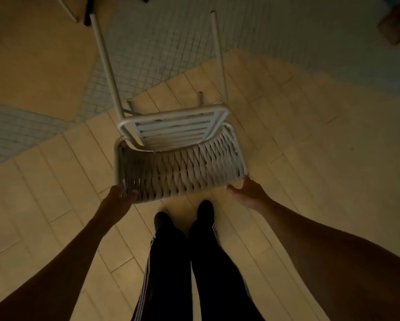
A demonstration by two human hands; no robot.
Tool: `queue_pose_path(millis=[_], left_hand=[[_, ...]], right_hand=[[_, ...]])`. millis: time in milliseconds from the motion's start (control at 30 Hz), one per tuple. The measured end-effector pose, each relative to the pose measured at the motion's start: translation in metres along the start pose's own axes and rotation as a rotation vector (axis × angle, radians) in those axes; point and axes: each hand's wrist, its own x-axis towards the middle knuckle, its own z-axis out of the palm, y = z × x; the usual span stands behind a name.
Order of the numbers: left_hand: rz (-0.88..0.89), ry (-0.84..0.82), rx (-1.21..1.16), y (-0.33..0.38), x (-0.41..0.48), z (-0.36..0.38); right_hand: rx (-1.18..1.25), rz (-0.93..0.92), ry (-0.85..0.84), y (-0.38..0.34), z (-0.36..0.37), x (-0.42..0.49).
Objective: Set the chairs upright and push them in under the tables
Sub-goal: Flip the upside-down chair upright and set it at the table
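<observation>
A white metal chair (178,158) with a woven backrest and slatted seat is tipped over in front of me, two long legs pointing away toward the top of the view. My left hand (120,198) grips the lower left corner of the woven backrest. My right hand (245,191) holds the lower right corner of the same backrest. A pale table corner (70,8) shows at the top left, just beyond the chair's left leg.
My dark trousers and shoes (182,218) stand just behind the chair on pale floorboards. Small grey mosaic tiles (162,42) cover the floor beyond. A dark table leg (88,12) stands at the top left. A brown object (398,24) sits at the top right.
</observation>
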Motion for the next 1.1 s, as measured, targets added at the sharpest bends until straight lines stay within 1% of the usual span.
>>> queue_pose_path(millis=[67,133,167,267,333,400,467,500,600,633,700,800,933,1000,1100], left_hand=[[0.021,0.019,0.006,0.000,0.029,0.015],[0.045,-0.022,-0.015,0.004,0.053,0.031],[0.041,-0.016,-0.031,0.005,0.065,0.040],[0.039,0.098,-0.061,-0.003,0.100,0.056],[0.005,0.180,0.003,-0.016,0.126,0.060],[-0.032,0.269,0.077,-0.036,0.149,0.061],[-0.077,0.365,0.070,-0.058,0.168,0.061],[-0.107,0.373,0.024,-0.067,0.175,0.061],[-0.214,0.309,-0.134,-0.099,0.197,0.064],[-0.230,0.313,-0.134,-0.110,0.203,0.067],[-0.228,0.388,-0.110,-0.126,0.212,0.072],[-0.213,0.477,-0.091,-0.126,0.219,0.075],[-0.167,0.444,0.002,-0.117,0.205,0.069],[-0.127,0.440,0.002,-0.111,0.194,0.064],[-0.118,0.444,-0.003,-0.096,0.171,0.051]], right_hand=[[0.028,-0.019,-0.005,-0.008,0.009,0.037],[0.026,-0.025,-0.011,-0.013,0.015,0.070],[0.013,-0.017,-0.010,-0.012,0.019,0.086],[-0.054,0.019,0.033,-0.002,0.030,0.129],[-0.068,0.086,0.098,0.009,0.038,0.156],[-0.067,0.169,0.213,0.018,0.046,0.181],[-0.078,0.269,0.302,0.025,0.054,0.204],[-0.072,0.302,0.319,0.027,0.056,0.214],[-0.087,0.351,0.297,0.034,0.069,0.245],[-0.091,0.363,0.307,0.037,0.073,0.254],[-0.056,0.386,0.338,0.041,0.078,0.267],[-0.071,0.365,0.341,0.048,0.068,0.282],[-0.215,0.258,0.296,0.057,0.047,0.274],[-0.248,0.214,0.318,0.057,0.036,0.262],[-0.265,0.192,0.337,0.043,0.012,0.233]])
